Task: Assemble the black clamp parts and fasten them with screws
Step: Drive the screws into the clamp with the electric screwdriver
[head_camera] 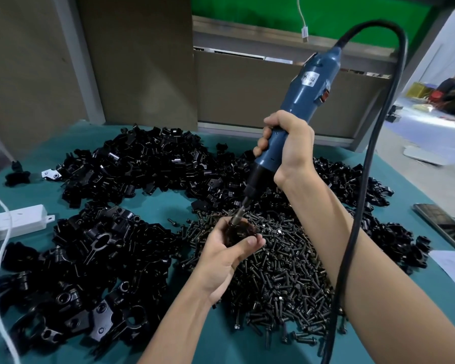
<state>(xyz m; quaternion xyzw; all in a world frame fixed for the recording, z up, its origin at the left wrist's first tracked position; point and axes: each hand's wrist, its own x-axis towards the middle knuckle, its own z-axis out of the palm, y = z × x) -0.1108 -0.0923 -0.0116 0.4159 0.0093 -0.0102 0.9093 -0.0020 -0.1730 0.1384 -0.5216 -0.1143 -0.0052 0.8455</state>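
My green desk [163,203] had big piles of black clamp parts [142,164] and a heap of screws [281,271]. My right hand [289,145] gripped the blue driver [300,101], tip down. My left hand [229,253] held one clamp [241,231] over the screws, with the tip touching it.

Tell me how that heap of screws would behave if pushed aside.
The heap of screws is loose, so it would probably spread rather than slide whole. Round shanks suggest strays may roll across the teal cloth. Dark metal look: likely heavy.
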